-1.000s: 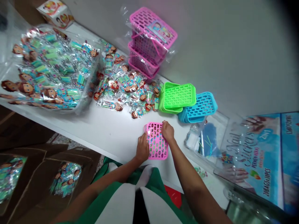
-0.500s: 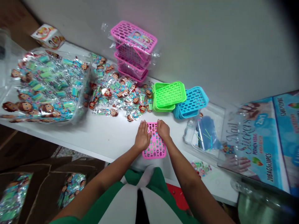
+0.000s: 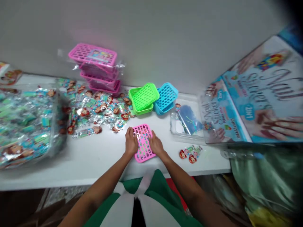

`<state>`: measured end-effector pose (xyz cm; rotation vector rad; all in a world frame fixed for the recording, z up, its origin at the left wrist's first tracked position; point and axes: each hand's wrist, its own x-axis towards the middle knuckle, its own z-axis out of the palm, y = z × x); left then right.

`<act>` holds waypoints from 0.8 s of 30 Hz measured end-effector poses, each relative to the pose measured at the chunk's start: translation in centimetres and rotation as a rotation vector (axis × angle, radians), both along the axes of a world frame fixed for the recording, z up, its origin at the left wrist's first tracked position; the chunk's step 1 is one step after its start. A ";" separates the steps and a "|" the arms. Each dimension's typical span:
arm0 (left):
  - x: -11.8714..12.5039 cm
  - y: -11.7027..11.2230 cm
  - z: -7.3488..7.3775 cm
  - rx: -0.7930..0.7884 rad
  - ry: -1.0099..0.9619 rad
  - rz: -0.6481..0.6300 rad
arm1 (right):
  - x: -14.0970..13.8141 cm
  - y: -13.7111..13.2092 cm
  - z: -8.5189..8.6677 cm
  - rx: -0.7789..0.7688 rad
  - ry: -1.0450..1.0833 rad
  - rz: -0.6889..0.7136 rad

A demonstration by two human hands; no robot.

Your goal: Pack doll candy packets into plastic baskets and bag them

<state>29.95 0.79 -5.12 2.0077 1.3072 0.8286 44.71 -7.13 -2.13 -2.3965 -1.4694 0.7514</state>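
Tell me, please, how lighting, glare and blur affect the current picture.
Head view: the clear bin at left looks smeared; same view, glare whitens wrapping on the loose packets; same view, the upper right corner falls black; same view, the pink mesh piece is slightly soft, its holes distinct.

Basket: lying at the counter's front, between left hand and right hand, both touching its sides
Bin: the bin is standing at the left, holding packets
Carton: the carton is sitting behind the bin, far left
Loose packets: the loose packets are spreading between bin and left stack
Wrapped stack: the wrapped stack is standing behind the loose packets, near the wall
Stacks: left stack and right stack are standing side by side behind the basket
Tray: the tray is lying right of both, holding film
Cutouts: the cutouts are lying before the tray
Box: the box is standing right of the tray
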 end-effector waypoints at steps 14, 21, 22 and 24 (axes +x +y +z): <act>0.6 2.0 3.8 0.190 0.576 -0.308 | 14.7 1.1 5.9 0.214 -0.186 -0.319; -0.7 0.4 2.9 0.196 0.673 -0.208 | 26.7 0.8 2.2 -0.275 -0.376 -0.416; -0.7 0.4 2.9 0.192 0.673 -0.214 | 27.0 0.9 1.5 -0.300 -0.384 -0.411; -0.6 0.4 2.9 0.184 0.669 -0.213 | 27.4 1.2 0.4 -0.341 -0.391 -0.391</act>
